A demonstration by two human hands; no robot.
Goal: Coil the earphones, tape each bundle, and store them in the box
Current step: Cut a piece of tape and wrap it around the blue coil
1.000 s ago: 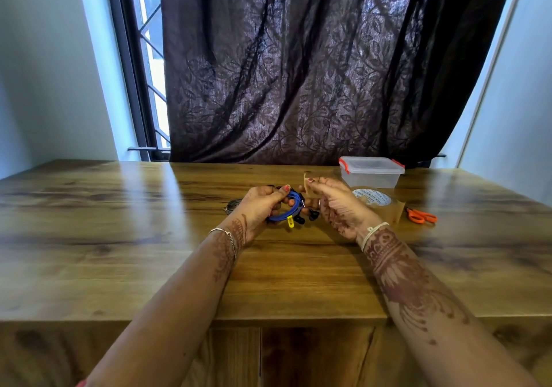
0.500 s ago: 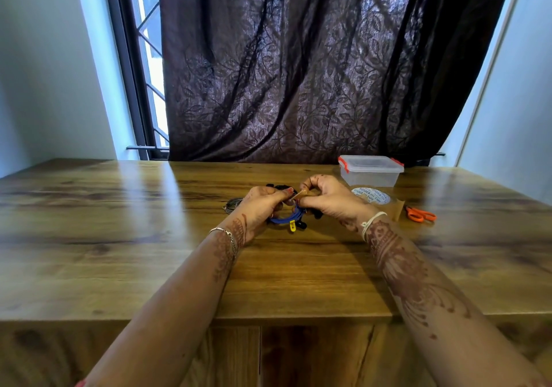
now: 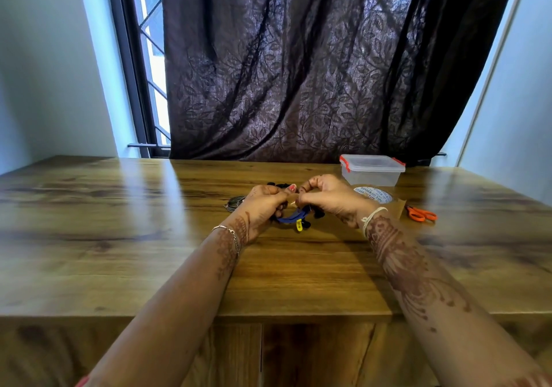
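Held blue earphone coil (image 3: 294,215) just below the grip, long axis hand to hand, yellow plug (image 3: 299,225) pointing down. Gripped it in curled left hand (image 3: 264,204), pinched tan tape strip (image 3: 293,198) with right hand (image 3: 331,197).

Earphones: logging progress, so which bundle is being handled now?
The blue earphones, pinched between left hand and right hand; the grey earphones lie loose on the table beside them.
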